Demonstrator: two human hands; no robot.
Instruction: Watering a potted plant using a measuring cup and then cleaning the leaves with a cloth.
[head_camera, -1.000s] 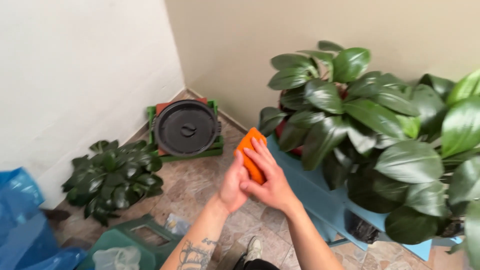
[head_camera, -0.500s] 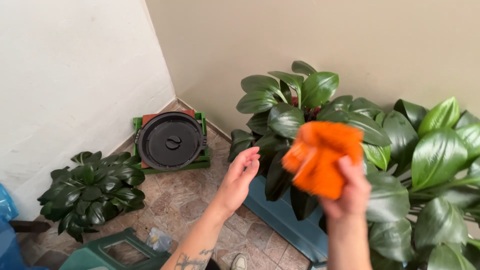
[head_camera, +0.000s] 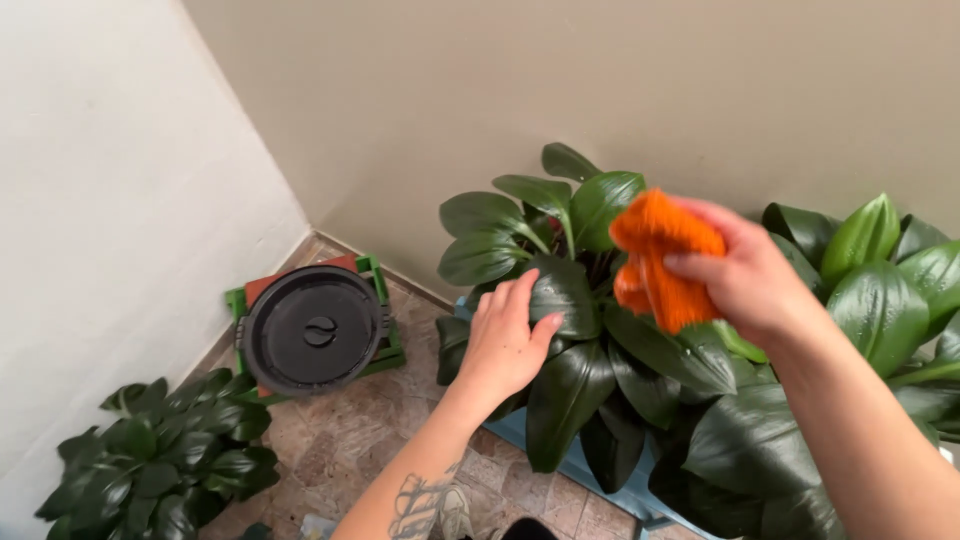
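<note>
Right hand (head_camera: 745, 275) clenched on orange cloth (head_camera: 660, 258), just above the plant (head_camera: 600, 340) by the wall. Left hand (head_camera: 505, 340) open, flat on a dark leaf (head_camera: 562, 290). Best w/ leaf supported from below, wiping stem-to-tip, light pressure.

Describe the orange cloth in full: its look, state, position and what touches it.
The orange cloth looks like soft, fuzzy fabric, bunched and crumpled rather than spread flat. The right hand grips it, fingers wrapped over its right side, holding it in the air above the glossy dark leaves of the big potted plant. Whether its lower edge touches a leaf cannot be told. The left hand is apart from it, resting on a leaf.
</note>
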